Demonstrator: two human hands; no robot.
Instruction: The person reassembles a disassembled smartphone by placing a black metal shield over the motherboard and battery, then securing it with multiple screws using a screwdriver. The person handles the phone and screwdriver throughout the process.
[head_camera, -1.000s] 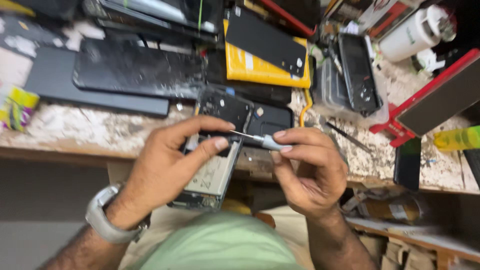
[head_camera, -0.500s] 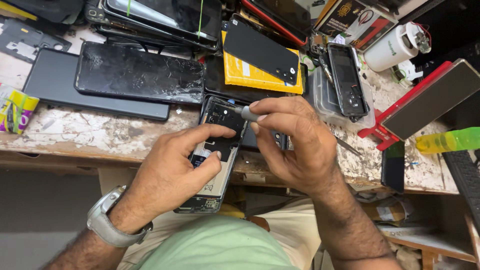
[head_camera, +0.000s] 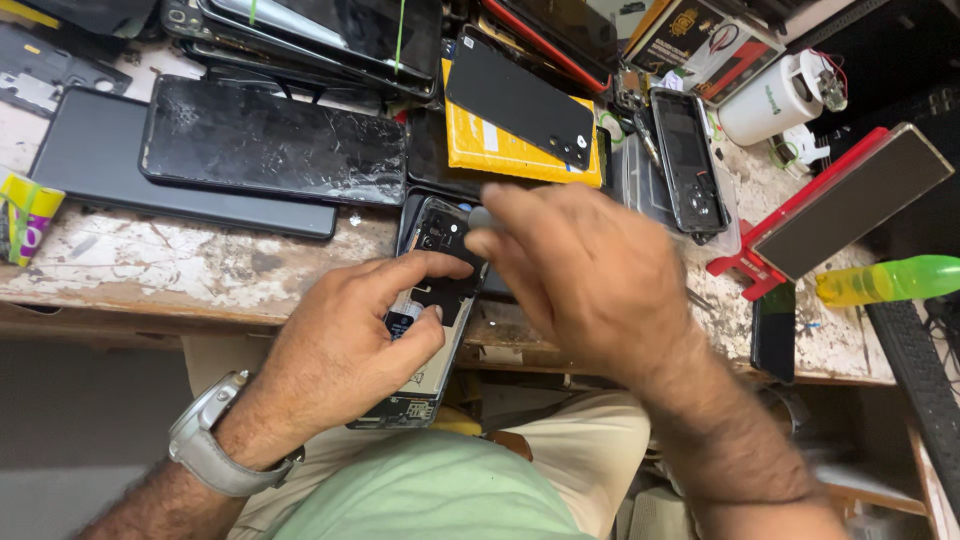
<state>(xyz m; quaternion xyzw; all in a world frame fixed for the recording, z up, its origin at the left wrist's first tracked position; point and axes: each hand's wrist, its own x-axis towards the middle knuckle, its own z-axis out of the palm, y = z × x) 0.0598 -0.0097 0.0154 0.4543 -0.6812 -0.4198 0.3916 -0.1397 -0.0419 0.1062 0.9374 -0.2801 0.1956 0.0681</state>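
A worn, paint-flecked workbench (head_camera: 150, 265) runs across the upper half of the frame, crowded with phone parts. In the upper left, a large dark tablet (head_camera: 120, 175) lies flat with a cracked black screen panel (head_camera: 270, 140) on top of it. Upper centre, a yellow pad (head_camera: 500, 150) carries a black phone back cover (head_camera: 520, 100). To the right sit a black phone frame (head_camera: 688, 160), a white cylindrical container (head_camera: 770, 100), a red stand holding a slab-like device (head_camera: 850, 200), and a yellow-green bottle (head_camera: 885, 280) at the right edge. At centre, the left hand (head_camera: 345, 350), with a grey watch (head_camera: 205, 440) on its wrist, is clamped on an opened phone (head_camera: 430, 310), thumb across its exposed insides and fingers curled beneath; the phone hangs over the bench's front edge above the person's lap. The right hand (head_camera: 590, 275), blurred, covers the phone's top right corner, fingers bunched together around a small grey tool tip (head_camera: 483, 216); the rest of the tool is hidden.
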